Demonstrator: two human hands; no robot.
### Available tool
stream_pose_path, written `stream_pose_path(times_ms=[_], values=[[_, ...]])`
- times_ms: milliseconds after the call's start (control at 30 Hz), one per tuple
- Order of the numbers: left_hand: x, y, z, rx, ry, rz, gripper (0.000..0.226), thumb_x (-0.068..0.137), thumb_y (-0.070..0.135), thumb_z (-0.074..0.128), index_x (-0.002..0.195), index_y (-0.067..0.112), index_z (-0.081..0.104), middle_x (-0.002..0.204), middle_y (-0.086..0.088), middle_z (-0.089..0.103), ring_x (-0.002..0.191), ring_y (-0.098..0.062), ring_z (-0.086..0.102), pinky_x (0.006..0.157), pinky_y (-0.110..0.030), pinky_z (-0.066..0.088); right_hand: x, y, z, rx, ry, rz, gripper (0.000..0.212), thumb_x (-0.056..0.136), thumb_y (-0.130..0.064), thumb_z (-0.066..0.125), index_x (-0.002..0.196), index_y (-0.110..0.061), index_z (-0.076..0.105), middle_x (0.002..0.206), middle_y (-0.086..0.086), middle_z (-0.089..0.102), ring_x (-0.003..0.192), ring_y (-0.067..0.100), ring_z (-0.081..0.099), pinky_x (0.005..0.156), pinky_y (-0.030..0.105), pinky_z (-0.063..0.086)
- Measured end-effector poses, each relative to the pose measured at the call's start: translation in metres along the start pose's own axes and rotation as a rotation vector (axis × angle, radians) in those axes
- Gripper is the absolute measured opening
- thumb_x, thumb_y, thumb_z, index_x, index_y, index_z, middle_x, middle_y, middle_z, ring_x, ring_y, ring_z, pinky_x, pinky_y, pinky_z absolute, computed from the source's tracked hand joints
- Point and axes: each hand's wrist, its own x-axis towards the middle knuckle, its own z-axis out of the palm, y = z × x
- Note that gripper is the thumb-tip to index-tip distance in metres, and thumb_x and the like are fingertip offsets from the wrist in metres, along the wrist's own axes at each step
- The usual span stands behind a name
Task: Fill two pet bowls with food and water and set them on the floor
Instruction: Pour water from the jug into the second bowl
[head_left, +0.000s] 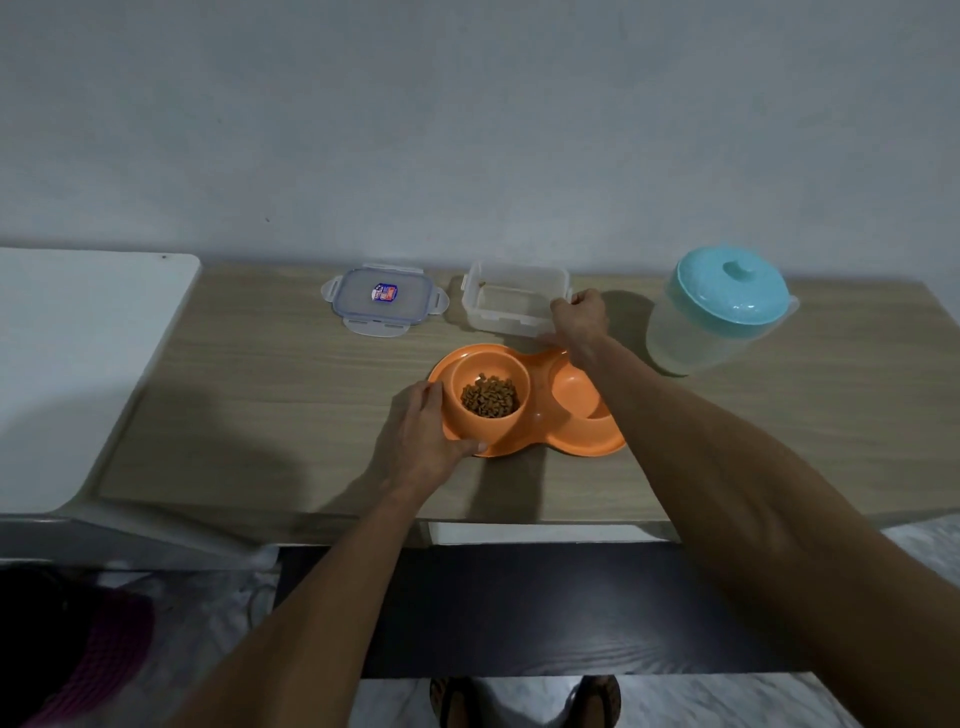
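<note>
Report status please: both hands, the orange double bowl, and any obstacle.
Left hand grips orange double bowl rim; right hand on empty container. Kibble in left well, right well dry. Jug lidded, unobstructed.

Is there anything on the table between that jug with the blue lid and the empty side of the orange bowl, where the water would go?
Only the person's right forearm. The right hand grips the clear container, so its forearm crosses over the empty bowl, between it and the jug. The bare table between them holds nothing else.
</note>
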Motion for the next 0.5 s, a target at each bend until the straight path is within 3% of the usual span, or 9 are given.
stream_pose_path(times_ms=[100,300,500], values=[[0.000,-0.001,0.001,0.009,0.004,0.005,0.102,0.069,0.043,0.084,0.151,0.017,0.029,0.154,-0.004,0.028,0.142,-0.023,0.028,0.109,-0.037,0.033,0.006,-0.003,0.005,-0.070,0.047,-0.011,0.016,0.089,-0.013,0.059,0.105,-0.008,0.060,0.111,0.014,0.060,0.097,0.032,0.063,0.073,0.042,0.062],[0.000,-0.001,0.001,0.012,0.000,0.004,0.101,0.070,0.041,0.083,0.151,0.016,0.029,0.154,-0.005,0.028,0.141,-0.023,0.029,0.108,-0.036,0.034,0.008,-0.006,0.005,-0.124,0.041,0.032,0.023,0.090,-0.010,0.058,0.111,-0.002,0.066,0.114,0.019,0.065,0.097,0.037,0.067,0.080,0.045,0.060],[-0.006,0.008,-0.004,0.033,-0.045,-0.020,0.100,0.072,0.038,0.082,0.151,0.016,0.025,0.153,-0.008,0.028,0.142,-0.026,0.030,0.110,-0.041,0.034,-0.020,-0.036,-0.023,-0.295,0.039,-0.202,0.036,0.096,-0.017,0.050,0.125,0.003,0.056,0.129,0.020,0.059,0.120,0.035,0.055,0.097,0.036,0.045]])
